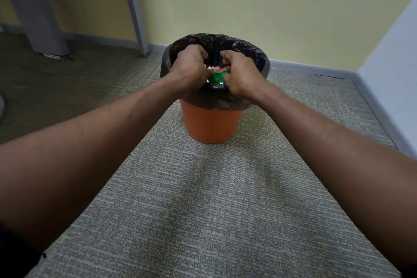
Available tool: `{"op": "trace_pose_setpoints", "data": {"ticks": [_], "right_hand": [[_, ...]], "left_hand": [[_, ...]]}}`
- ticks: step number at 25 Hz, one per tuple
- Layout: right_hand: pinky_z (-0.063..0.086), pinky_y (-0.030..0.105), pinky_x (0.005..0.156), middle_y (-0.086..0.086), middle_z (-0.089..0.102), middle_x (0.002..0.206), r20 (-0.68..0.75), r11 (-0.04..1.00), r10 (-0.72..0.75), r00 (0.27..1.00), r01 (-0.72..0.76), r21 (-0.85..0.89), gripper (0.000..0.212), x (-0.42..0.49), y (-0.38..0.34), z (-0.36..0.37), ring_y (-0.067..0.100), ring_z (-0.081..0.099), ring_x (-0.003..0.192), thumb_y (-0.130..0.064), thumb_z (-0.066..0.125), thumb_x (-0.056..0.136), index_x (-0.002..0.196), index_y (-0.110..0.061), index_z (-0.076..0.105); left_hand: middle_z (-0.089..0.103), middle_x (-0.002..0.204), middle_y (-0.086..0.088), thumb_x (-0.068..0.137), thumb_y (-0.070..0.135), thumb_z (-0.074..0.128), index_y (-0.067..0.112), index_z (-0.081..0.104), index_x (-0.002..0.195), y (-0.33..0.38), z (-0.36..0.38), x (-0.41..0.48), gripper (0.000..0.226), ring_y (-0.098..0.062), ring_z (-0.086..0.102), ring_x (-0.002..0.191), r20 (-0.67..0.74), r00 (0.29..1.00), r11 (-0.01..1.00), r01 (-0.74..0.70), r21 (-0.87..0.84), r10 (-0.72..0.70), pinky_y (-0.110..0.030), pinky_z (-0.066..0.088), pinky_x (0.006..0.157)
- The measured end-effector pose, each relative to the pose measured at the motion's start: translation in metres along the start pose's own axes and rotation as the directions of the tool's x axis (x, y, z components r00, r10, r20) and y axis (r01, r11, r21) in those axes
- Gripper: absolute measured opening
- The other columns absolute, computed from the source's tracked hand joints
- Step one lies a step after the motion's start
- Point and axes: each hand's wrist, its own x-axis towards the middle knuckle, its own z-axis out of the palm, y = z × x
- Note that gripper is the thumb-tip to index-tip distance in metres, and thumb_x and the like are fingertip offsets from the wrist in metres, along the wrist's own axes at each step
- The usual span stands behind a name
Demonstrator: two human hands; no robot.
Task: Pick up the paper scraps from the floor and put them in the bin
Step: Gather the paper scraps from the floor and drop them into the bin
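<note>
An orange bin (211, 123) lined with a black bag (248, 52) stands on the carpet near the wall. Both my hands hover over its mouth with curled fingers. My left hand (189, 67) and my right hand (239, 72) hold a bunch of paper scraps (217, 75) between them, green, red and white bits showing in the gap. Most of the scraps are hidden by my fingers.
Grey-green carpet (203, 198) stretches from me to the bin. A yellow wall with a grey skirting board (316, 67) runs behind the bin, a pale wall (394, 63) closes the right side. A grey table leg (135, 7) and a panel (38, 11) stand at the left back.
</note>
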Motion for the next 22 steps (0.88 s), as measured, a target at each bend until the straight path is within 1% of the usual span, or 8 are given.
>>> {"op": "trace_pose_setpoints", "data": {"ticks": [3, 7, 11, 12, 14, 17, 19, 22], "right_hand": [[0.043, 0.03, 0.112, 0.01, 0.052, 0.148, -0.021, 1.0, -0.018, 1.0, 0.018, 0.02, 0.063, -0.004, 0.004, -0.001, 0.023, 0.053, 0.133, 0.006, 0.051, 0.092, 0.152, -0.01, 0.041], [0.039, 0.022, 0.111, 0.008, 0.054, 0.147, -0.053, 0.998, -0.036, 0.998, 0.039, 0.048, 0.057, -0.016, 0.007, -0.004, 0.02, 0.052, 0.134, 0.003, 0.052, 0.094, 0.149, -0.011, 0.046], [0.031, 0.017, 0.108, 0.006, 0.052, 0.148, -0.096, 0.996, -0.063, 0.993, 0.068, 0.05, 0.05, -0.027, 0.01, -0.003, 0.018, 0.048, 0.139, -0.002, 0.053, 0.095, 0.145, -0.009, 0.05], [0.031, 0.016, 0.107, 0.006, 0.052, 0.148, -0.111, 0.996, -0.074, 0.991, 0.08, 0.05, 0.049, -0.028, 0.011, -0.003, 0.018, 0.048, 0.138, -0.004, 0.053, 0.096, 0.144, -0.009, 0.051], [0.031, 0.019, 0.11, 0.007, 0.052, 0.147, -0.156, 0.994, -0.095, 0.983, 0.102, 0.038, 0.048, -0.026, 0.012, -0.001, 0.019, 0.048, 0.138, -0.009, 0.055, 0.096, 0.144, -0.007, 0.051], [0.03, 0.031, 0.121, 0.009, 0.044, 0.154, -0.198, 0.992, -0.128, 0.972, 0.127, -0.018, 0.053, -0.024, 0.011, -0.001, 0.02, 0.038, 0.145, -0.019, 0.052, 0.101, 0.151, -0.007, 0.04], [0.024, 0.033, 0.125, 0.011, 0.037, 0.159, -0.199, 0.989, -0.146, 0.969, 0.135, -0.068, 0.057, -0.028, 0.009, 0.001, 0.021, 0.03, 0.15, -0.024, 0.048, 0.103, 0.155, -0.006, 0.033], [0.021, 0.038, 0.127, 0.013, 0.029, 0.163, -0.176, 0.985, -0.127, 0.976, 0.103, -0.138, 0.059, -0.037, 0.006, -0.001, 0.023, 0.024, 0.153, -0.027, 0.043, 0.105, 0.157, -0.005, 0.027]], "left_hand": [[0.067, 0.122, -0.003, 0.082, 0.016, 0.078, 0.017, 0.062, 0.127, 0.005, -0.005, -0.002, 0.048, -0.021, 0.064, 0.111, 0.004, 0.999, 0.999, -0.042, 0.027, 0.042, -0.037, 0.054, 0.097], [0.067, 0.125, -0.004, 0.086, 0.013, 0.07, 0.013, 0.062, 0.13, 0.005, -0.014, -0.015, 0.045, -0.021, 0.062, 0.115, 0.001, 0.992, 0.989, -0.127, 0.07, 0.128, -0.038, 0.052, 0.101], [0.063, 0.134, -0.004, 0.09, 0.017, 0.061, 0.013, 0.059, 0.133, 0.001, -0.019, -0.027, 0.043, -0.019, 0.058, 0.124, -0.032, 0.973, 0.962, -0.221, 0.163, 0.229, -0.025, 0.043, 0.101], [0.062, 0.135, -0.004, 0.091, 0.018, 0.06, 0.013, 0.059, 0.134, 0.0, -0.02, -0.029, 0.043, -0.019, 0.056, 0.126, -0.039, 0.969, 0.955, -0.233, 0.183, 0.244, -0.025, 0.041, 0.1], [0.06, 0.137, -0.005, 0.092, 0.02, 0.06, 0.013, 0.057, 0.136, -0.005, -0.018, -0.029, 0.044, -0.02, 0.053, 0.129, -0.057, 0.963, 0.949, -0.247, 0.198, 0.263, -0.028, 0.04, 0.105], [0.054, 0.144, -0.008, 0.094, 0.023, 0.059, 0.009, 0.052, 0.14, -0.013, -0.011, -0.025, 0.049, -0.022, 0.048, 0.134, -0.107, 0.95, 0.942, -0.269, 0.2, 0.294, -0.032, 0.038, 0.113], [0.043, 0.154, -0.01, 0.096, 0.025, 0.056, 0.007, 0.045, 0.146, -0.017, -0.006, -0.023, 0.054, -0.024, 0.037, 0.144, -0.105, 0.941, 0.926, -0.29, 0.242, 0.322, -0.037, 0.029, 0.121], [0.026, 0.163, -0.01, 0.1, 0.027, 0.05, 0.008, 0.032, 0.154, -0.019, -0.013, -0.028, 0.06, -0.024, 0.02, 0.152, -0.018, 0.937, 0.897, -0.328, 0.296, 0.349, -0.038, 0.015, 0.126]]}}
